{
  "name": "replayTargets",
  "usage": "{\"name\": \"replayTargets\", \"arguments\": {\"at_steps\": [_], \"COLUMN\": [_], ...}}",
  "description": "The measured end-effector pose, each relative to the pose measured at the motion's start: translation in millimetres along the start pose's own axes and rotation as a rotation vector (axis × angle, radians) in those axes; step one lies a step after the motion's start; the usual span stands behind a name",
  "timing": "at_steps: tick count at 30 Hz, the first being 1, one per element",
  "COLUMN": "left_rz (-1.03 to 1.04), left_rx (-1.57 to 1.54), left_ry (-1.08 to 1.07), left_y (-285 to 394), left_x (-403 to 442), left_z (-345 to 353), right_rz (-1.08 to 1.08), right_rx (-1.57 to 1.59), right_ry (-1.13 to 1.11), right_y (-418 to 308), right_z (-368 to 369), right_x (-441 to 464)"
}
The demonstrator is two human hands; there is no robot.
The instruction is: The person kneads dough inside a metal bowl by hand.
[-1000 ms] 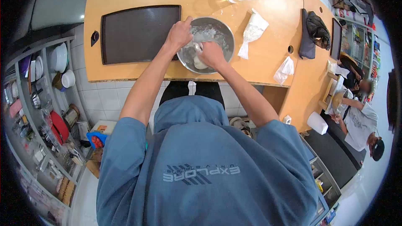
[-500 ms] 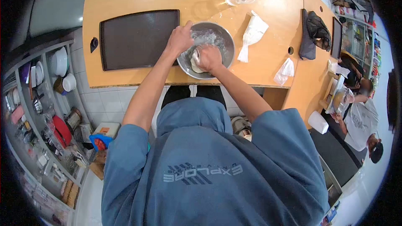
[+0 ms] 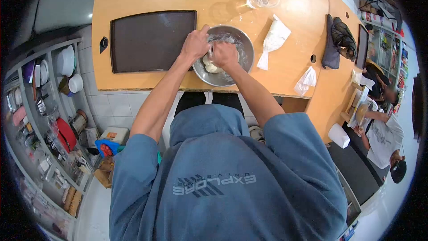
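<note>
Fingers of the left hand (image 3: 196, 44) gripped the bowl (image 3: 246, 57), right hand (image 3: 224, 54) curled by the dough (image 3: 210, 66), grip unclear; steady bracing plus firm, even presses looked best.

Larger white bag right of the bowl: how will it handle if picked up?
The larger white bag looks thin and creased, so probably floppy. Its bulging end suggests the weight sits there, away from the narrow tail. Lying on its side, it would likely slump rather than roll.
</note>
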State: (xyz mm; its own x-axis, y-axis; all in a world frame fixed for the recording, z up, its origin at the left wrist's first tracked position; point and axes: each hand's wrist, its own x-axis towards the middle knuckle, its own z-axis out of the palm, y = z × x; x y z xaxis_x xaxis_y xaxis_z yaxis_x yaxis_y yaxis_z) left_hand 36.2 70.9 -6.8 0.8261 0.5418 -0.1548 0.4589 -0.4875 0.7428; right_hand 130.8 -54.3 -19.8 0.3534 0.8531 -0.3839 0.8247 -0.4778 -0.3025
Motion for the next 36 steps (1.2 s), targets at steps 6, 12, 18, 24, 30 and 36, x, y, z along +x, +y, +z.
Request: {"name": "replayTargets", "arguments": {"at_steps": [6, 12, 18, 24, 30, 36], "left_rz": [0.018, 0.033, 0.013, 0.057, 0.072, 0.062], "left_rx": [0.028, 0.055, 0.092, 0.071, 0.103, 0.102], "left_ry": [0.028, 0.019, 0.026, 0.055, 0.036, 0.016], "left_y": [-3.2, -10.8, -5.0, -5.4, -3.9, -1.9], "left_x": [-0.3, 0.8, -2.9, -1.6, 1.2, -4.9], "left_z": [2.4, 2.0, -1.1, 4.1, 5.2, 4.9], "right_rz": [0.085, -0.103, -0.184, -0.352, -0.161, -0.135], "right_rx": [0.123, 0.324, -0.111, -0.158, 0.208, 0.501], "right_ry": [-0.139, -0.433, -0.522, -0.358, -0.196, 0.224], "right_y": [4.9, 40.9, -8.8, -1.1, 11.8, 28.9], "right_z": [-7.2, -1.0, -44.9, -37.1, -28.2, -60.1], "right_x": [1.4, 6.9, -27.0, -45.0, -67.9, -67.1]}}
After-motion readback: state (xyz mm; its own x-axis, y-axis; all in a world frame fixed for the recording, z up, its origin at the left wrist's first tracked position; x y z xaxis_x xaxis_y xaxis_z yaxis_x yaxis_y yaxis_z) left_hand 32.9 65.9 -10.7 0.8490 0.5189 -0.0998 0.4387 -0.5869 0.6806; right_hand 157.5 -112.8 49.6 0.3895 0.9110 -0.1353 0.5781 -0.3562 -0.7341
